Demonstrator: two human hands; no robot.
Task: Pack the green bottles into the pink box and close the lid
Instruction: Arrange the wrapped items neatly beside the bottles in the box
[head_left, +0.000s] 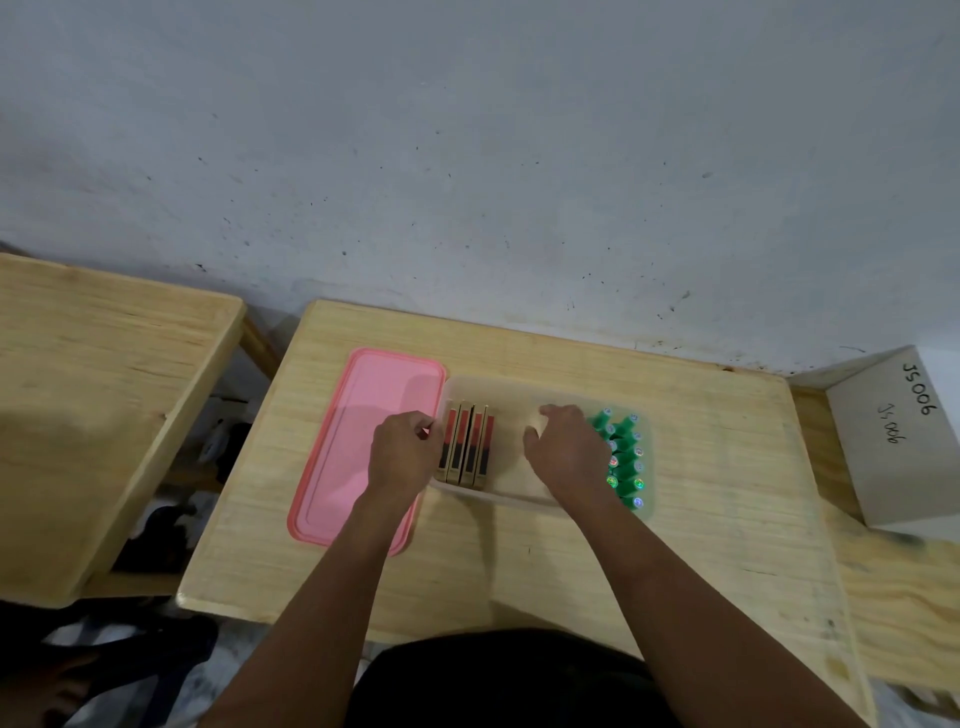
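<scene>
Evidently the packing is mostly done and the closing is not. On the wooden table (519, 561) in the middle of the frame, the pink lid (363, 415) lies flat, touching the left end of the box (498, 387), so the box is still open.

The box body looks pale and see-through. The green bottles (626, 457) stand packed in rows at its right end, apparently inside its wall. Four flat red-and-black cartons (467, 441) stand on edge at its left end, with bare floor between the two groups.

The left hand (402, 449) sits at the box's left rim, fingers curled towards the nearest carton; I cannot tell whether they grip anything. The right hand (563, 449) is palm-down inside the box beside the bottles, thumb spread wide, fingertips hidden.

Both hands are in the way of the lid. A second table (104, 389) stands at left and a white carton (893, 457) at right.
</scene>
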